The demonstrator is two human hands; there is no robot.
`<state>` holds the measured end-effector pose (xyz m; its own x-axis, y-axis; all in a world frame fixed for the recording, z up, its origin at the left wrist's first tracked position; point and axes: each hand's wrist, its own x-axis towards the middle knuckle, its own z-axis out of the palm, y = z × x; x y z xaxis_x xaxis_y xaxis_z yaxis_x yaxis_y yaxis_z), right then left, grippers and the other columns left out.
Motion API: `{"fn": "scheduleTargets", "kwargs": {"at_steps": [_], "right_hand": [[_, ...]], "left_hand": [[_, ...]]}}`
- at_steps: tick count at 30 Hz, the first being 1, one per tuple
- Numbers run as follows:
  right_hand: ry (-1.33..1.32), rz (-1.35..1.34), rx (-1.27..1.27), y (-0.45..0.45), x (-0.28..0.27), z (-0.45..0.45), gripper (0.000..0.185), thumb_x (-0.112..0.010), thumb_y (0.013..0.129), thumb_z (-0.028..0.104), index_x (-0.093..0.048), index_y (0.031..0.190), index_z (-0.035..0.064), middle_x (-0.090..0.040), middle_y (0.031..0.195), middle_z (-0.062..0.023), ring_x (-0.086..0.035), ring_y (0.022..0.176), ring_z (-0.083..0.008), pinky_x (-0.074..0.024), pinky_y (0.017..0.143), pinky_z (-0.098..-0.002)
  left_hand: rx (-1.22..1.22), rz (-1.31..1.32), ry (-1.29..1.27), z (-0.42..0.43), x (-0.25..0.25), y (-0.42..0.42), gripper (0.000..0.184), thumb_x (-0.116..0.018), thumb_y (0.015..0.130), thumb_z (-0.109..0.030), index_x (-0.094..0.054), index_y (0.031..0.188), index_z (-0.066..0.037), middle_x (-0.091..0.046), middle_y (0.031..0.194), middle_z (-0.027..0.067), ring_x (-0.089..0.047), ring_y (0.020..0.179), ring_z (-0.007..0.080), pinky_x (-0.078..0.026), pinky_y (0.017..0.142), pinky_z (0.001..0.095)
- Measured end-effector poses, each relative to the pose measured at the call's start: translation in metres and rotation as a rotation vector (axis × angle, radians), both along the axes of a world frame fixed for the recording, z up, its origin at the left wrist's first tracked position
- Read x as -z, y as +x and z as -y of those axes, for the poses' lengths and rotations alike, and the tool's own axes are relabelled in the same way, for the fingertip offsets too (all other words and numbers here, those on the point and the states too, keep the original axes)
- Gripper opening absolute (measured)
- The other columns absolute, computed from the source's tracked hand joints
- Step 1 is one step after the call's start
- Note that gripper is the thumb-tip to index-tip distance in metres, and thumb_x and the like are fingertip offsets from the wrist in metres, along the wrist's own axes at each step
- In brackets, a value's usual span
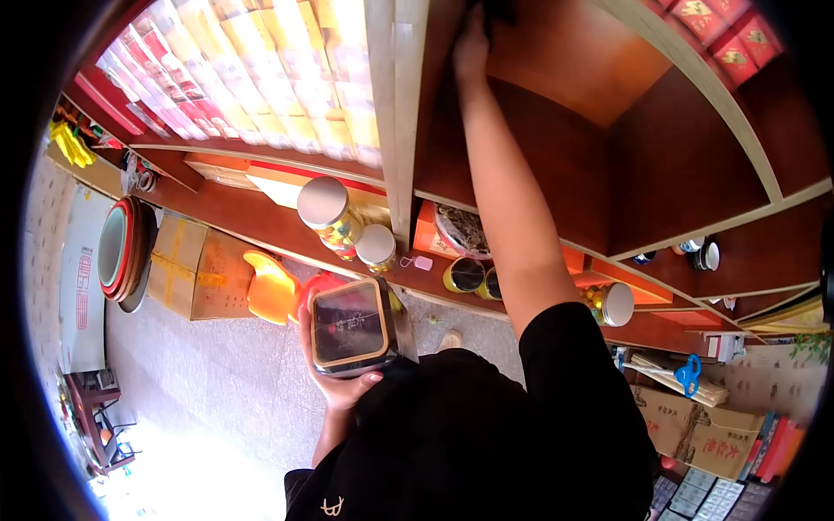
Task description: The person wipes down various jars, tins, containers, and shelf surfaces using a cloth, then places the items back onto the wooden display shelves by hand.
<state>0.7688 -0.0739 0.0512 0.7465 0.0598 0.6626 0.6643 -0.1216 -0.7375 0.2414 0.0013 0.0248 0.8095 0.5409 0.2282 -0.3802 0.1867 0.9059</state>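
My left hand [334,382] is wrapped round a square container with a dark lid [350,326] edged in gold, held close against my body. My right arm stretches up into a brown shelf compartment [547,165]. At its end my right hand [472,48] is near the compartment's upper left side, beside something dark; its fingers are hidden there. Beyond the container, two jars with pale lids, a taller one [330,217] and a shorter one [376,249], stand on the lower shelf.
Bright packets [252,69] fill the upper left shelf. A cardboard box [187,269], an orange stool [272,286] and stacked basins [122,247] stand at the left. At the right are another jar [618,304], blue scissors [688,375] and a printed carton [695,430].
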Motion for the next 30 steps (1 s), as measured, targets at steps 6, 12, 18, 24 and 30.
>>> {"fn": "scheduleTargets", "kwargs": {"at_steps": [6,12,18,24,30], "right_hand": [[0.373,-0.380,-0.045,-0.063,0.048,-0.022,0.054,-0.027,0.106,0.040,-0.051,0.131,-0.0018,-0.055,0.133,-0.0218,-0.052,0.124,-0.0299,-0.0396,0.102,-0.0371],[-0.462,-0.240,0.273,-0.164,0.036,0.015,0.035,-0.040,0.100,0.026,-0.058,0.107,-0.0023,-0.066,0.079,-0.0266,-0.066,0.075,-0.0458,-0.0529,0.066,-0.0525],[-1.073,0.082,0.271,-0.237,0.012,0.101,0.052,-0.045,0.094,0.033,-0.047,0.136,0.0024,-0.047,0.140,-0.0248,-0.048,0.128,-0.0377,-0.0422,0.104,-0.0462],[-1.400,-0.262,0.771,-0.228,0.010,0.256,0.038,-0.050,0.088,0.015,-0.053,0.118,-0.0091,-0.061,0.116,-0.0278,-0.065,0.101,-0.0336,-0.0559,0.081,-0.0427],[-1.602,-0.233,0.677,-0.296,-0.029,0.249,0.015,-0.054,0.083,0.005,-0.065,0.089,-0.0026,-0.070,0.088,-0.0188,-0.070,0.084,-0.0330,-0.0579,0.070,-0.0382]], "left_hand": [[0.103,0.003,-0.019,0.008,0.001,0.007,0.131,-0.095,0.057,-0.028,-0.010,0.152,0.001,-0.021,0.155,0.0225,-0.036,0.136,0.0322,-0.036,0.109,0.0438],[0.192,0.066,0.087,0.013,0.001,0.021,0.131,-0.094,0.055,-0.035,-0.013,0.152,0.001,-0.017,0.156,0.0256,-0.031,0.139,0.0349,-0.030,0.113,0.0456],[0.226,0.110,0.042,0.021,0.007,0.029,0.132,-0.094,0.055,-0.035,-0.012,0.152,0.002,-0.021,0.155,0.0244,-0.031,0.139,0.0341,-0.029,0.113,0.0447],[0.300,0.004,-0.020,0.023,0.007,0.025,0.131,-0.094,0.056,-0.030,-0.010,0.152,0.003,-0.020,0.156,0.0226,-0.032,0.140,0.0325,-0.034,0.110,0.0429],[0.359,0.135,-0.059,0.032,0.008,0.034,0.131,-0.094,0.055,-0.029,-0.012,0.152,0.000,-0.019,0.157,0.0217,-0.032,0.140,0.0341,-0.035,0.111,0.0453]]}}
